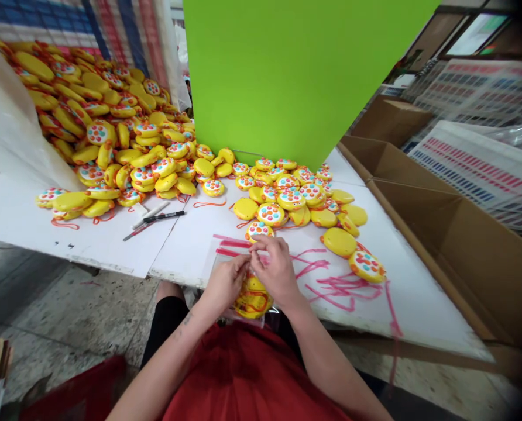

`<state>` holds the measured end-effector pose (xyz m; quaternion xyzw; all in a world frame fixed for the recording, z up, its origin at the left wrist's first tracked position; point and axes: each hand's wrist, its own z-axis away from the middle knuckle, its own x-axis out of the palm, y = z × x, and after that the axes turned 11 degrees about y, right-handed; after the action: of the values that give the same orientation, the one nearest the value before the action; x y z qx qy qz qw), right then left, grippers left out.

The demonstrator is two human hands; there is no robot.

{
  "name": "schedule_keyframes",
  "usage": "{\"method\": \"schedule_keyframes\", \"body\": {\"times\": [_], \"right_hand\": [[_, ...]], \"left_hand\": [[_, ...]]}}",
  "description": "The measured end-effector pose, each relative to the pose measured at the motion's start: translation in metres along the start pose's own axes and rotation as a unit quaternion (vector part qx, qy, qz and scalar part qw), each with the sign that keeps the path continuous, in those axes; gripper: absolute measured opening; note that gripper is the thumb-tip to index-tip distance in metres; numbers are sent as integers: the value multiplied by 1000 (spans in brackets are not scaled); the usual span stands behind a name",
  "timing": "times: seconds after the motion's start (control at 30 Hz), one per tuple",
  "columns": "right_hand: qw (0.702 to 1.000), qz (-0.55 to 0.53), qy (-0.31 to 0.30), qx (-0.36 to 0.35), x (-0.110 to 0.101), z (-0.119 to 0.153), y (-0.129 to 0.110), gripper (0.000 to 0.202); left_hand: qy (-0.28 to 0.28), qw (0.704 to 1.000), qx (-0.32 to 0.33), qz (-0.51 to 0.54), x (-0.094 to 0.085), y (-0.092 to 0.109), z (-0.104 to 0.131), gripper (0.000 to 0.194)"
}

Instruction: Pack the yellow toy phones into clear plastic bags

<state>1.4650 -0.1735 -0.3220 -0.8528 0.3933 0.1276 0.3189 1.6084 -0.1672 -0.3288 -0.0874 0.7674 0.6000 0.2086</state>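
My left hand (226, 283) and my right hand (277, 270) meet at the table's front edge, fingers closed in a pinch and fingertips nearly touching. Between them is a clear plastic bag (231, 320), whose upper part the fingers seem to hold; the exact grip is hidden. A yellow toy (251, 304) with an orange cord shows below my fingers, apparently within the bag. Just beyond my right fingertips lies another yellow toy (258, 229), its white face with coloured dots turned up.
A large heap of yellow toys (98, 133) spills from a sack (10, 111) at left. A smaller pile (289, 196) lies in front of a green board (287, 76). Markers (155, 217) rest left of centre. Cardboard boxes (454, 234) stand along the right. Pink scribbles mark the white table (186, 251).
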Motion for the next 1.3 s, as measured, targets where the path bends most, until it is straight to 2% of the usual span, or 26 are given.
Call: {"method": "schedule_keyframes", "body": {"times": [0.1,0.2,0.27,0.33,0.4,0.43,0.5,0.6,0.67,0.7,0.77,0.87,0.93,1.0,1.13,1.2,1.3], "right_hand": [[996,35,35,80,-11,1,32,21],[985,120,-13,124,-37,10,83,14],[961,211,-31,178,-57,21,116,16],[924,297,-34,239,-75,35,141,21],[901,346,-61,254,-86,48,154,24],[900,356,-77,239,-90,53,156,26],[911,363,-67,185,-91,59,156,29],[928,350,54,120,-85,52,145,42],[941,310,95,92,-75,43,131,40],[952,282,84,81,-68,38,122,34],[971,227,20,77,-49,33,102,25],[975,167,-88,113,-20,32,72,28],[974,117,-126,148,-6,34,59,25],[969,45,-141,197,-1,34,52,19],[924,-108,-158,330,-12,28,54,21],[907,-146,-154,364,-20,27,58,25],[895,-176,-133,387,-29,29,64,29]], "left_hand": [[8,995,-64,75,3,-14,-3,27],[37,972,-164,164,4,-33,-6,24],[47,953,-210,215,4,-42,-7,23],[49,939,-231,249,3,-45,-7,22],[52,935,-237,260,2,-44,-7,23],[51,934,-239,262,1,-42,-8,24],[41,931,-245,269,0,-39,-8,28],[18,923,-258,284,-2,-38,-9,30],[12,920,-262,292,-3,-40,-10,29],[10,918,-263,295,-3,-42,-10,29],[9,915,-263,305,-3,-45,-10,31],[8,909,-259,327,-4,-50,-9,34],[9,904,-259,341,-4,-54,-9,36],[7,899,-262,350,-5,-57,-8,38],[-21,887,-267,375,-9,-60,-8,45],[-27,877,-271,395,-10,-60,-7,46],[-23,866,-277,415,-12,-60,-7,44]]}}
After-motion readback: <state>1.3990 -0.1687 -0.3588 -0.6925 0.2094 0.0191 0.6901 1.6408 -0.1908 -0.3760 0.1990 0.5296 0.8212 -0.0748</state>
